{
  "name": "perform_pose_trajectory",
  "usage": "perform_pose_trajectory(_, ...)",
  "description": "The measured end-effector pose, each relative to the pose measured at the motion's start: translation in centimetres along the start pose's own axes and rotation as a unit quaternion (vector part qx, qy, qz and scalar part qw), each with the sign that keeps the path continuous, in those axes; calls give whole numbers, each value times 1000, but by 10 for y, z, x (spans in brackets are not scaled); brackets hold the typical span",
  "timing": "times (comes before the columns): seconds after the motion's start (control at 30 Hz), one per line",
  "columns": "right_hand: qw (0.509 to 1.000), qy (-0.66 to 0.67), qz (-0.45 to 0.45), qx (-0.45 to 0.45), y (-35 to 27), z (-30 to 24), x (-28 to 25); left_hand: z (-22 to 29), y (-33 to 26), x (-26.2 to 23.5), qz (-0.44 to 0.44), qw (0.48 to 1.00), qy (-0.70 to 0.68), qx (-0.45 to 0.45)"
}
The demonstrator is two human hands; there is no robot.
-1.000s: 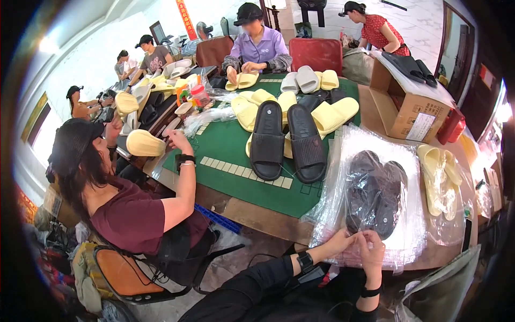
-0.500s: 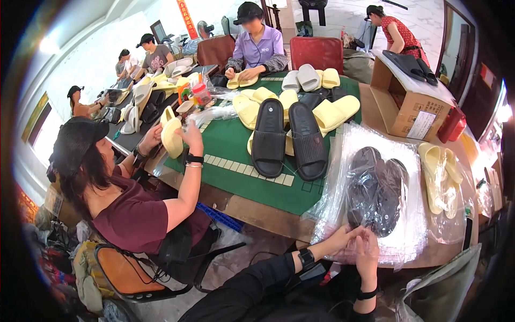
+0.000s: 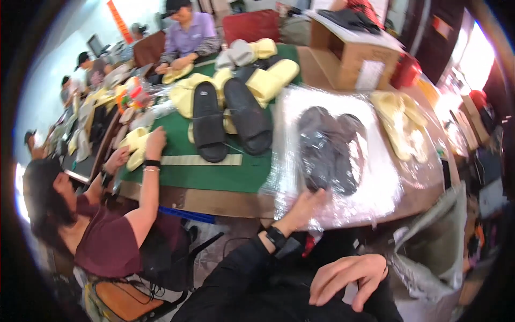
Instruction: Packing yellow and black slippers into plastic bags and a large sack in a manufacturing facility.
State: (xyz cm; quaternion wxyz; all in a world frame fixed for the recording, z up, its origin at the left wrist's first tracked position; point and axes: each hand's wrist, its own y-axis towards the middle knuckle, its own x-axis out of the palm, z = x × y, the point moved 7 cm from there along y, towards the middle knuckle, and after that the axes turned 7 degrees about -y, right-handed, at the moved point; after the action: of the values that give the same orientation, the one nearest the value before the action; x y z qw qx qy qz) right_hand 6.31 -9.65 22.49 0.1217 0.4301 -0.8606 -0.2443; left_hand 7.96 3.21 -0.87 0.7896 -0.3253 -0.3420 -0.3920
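Note:
A pair of black slippers (image 3: 322,139) lies inside a clear plastic bag (image 3: 370,198) on a stack of clear bags at the table's near edge. My left hand (image 3: 307,208) is at the bag's near end, its slightly blurred fingers closed on the plastic. My right hand (image 3: 346,276) is off the table, above my lap, with fingers stretched and a little apart. A small whitish patch shows between its thumb and fingers; I cannot tell what it is. Right of the stack lies a bagged pair of pale yellow slippers (image 3: 396,126).
Unbagged black slippers (image 3: 209,121) rest among yellow and grey ones on the green mat (image 3: 214,180). A co-worker in maroon (image 3: 107,244) handles yellow slippers on the left; another in purple (image 3: 190,35) sits across. A cardboard box (image 3: 343,59) stands behind, a grey sack (image 3: 437,247) at right.
My right hand has left the bag's near edge and moved down toward my lap, its fingers spreading. My left hand stays at the bag. The view has swung right.

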Motion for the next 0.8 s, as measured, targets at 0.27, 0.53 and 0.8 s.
perform_pose_trajectory(0.27, 961, 135, 36, -239, 61, -32, 34, -14, 18, -13, 14, 990, -138, 4)
perform_pose_trajectory(0.53, 948, 181, 26, -262, 68, -32, 39, -14, 16, -25, 14, 999, -2, 29)
perform_pose_trajectory(0.8, 938, 156, 33, -307, 69, -31, 35, -3, 9, -10, 11, 997, -56, 43)
